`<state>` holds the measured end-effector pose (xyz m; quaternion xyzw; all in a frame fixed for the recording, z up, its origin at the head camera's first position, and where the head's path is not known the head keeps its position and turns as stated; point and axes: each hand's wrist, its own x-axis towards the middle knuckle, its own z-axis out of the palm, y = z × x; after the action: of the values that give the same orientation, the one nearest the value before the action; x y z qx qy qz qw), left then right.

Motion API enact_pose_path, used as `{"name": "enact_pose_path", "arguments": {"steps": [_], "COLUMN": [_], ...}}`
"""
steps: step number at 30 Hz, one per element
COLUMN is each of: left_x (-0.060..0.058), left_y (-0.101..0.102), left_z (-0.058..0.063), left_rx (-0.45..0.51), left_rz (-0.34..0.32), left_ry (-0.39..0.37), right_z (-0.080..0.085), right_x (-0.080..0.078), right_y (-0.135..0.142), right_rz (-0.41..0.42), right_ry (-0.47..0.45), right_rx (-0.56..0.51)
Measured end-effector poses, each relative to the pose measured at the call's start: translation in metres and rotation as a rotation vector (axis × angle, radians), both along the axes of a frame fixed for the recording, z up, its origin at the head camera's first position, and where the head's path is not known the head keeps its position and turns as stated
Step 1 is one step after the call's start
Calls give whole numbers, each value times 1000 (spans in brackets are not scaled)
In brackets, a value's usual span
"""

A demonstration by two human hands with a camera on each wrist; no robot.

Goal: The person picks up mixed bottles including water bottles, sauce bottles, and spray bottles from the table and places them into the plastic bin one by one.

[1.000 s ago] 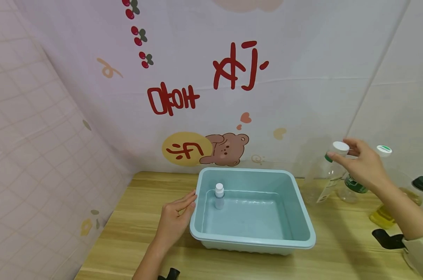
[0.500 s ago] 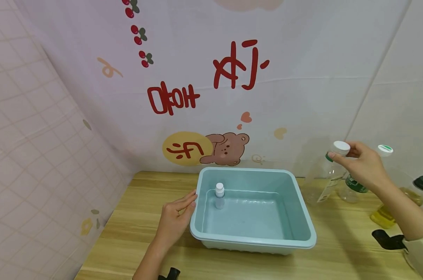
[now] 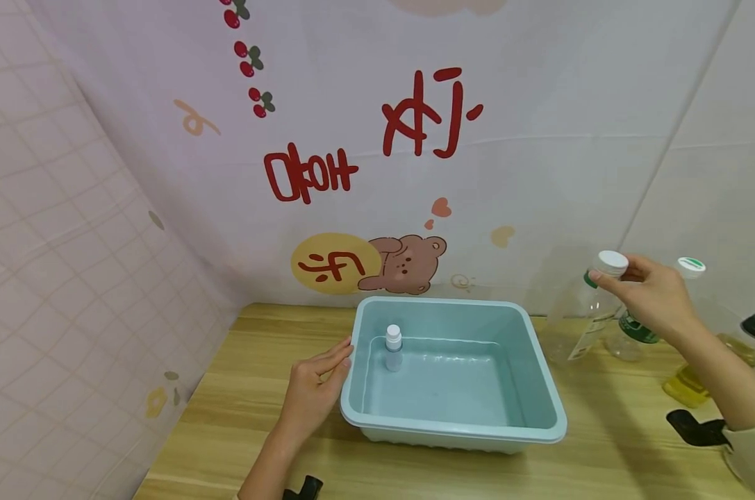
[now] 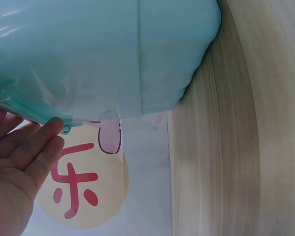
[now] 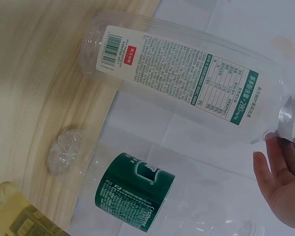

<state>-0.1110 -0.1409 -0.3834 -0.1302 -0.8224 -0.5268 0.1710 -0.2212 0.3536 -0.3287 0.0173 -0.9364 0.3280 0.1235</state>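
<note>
Head view: clear bottle [image 3: 586, 316] is being gripped near its top by the right hand [image 3: 655, 295] (right of the tub [image 3: 452, 430]); tub's left rim is being touched by the loosely extended left hand [image 3: 314, 390].

The basin [image 3: 446, 389] is smooth moulded plastic with a soft sheen, and pale streaks of light show on its wall. The tall bottle [image 3: 580, 319] is clear, glossy, thin-looking plastic; its printed white label [image 5: 172, 69] lies smooth, and its white cap [image 3: 612, 260] is plastic, duller than the body. The second bottle [image 3: 627, 344] is also clear and shiny, under a smooth green label [image 5: 135, 191]. The yellow bottle [image 3: 690, 382] looks like see-through plastic, though it is partly hidden. The tabletop [image 3: 246, 375] has a wood-grain face with a faint sheen. Behind hangs matt, lightly creased printed cloth [image 3: 540, 90].
</note>
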Motion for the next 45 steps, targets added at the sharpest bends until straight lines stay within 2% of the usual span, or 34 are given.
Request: {"name": "enact_pose_path", "arguments": {"steps": [6,21,30,45], "left_x": [0,-2,-2,-1], "left_y": [0,-1,-1,0], "left_z": [0,-1,0,2], "left_rx": [-6,5,22,25], "left_rz": [3,-4,-4,-4], "left_ry": [-24,-49,-57,-44], "right_z": [3,26,46,77], "right_x": [2,11,18,26], "right_y": [1,-1,-9,-23], "right_rz": [-6,-53,-91,-81], "right_ry": [7,127,174,252], "right_rx": [4,-28,-17,-100]}}
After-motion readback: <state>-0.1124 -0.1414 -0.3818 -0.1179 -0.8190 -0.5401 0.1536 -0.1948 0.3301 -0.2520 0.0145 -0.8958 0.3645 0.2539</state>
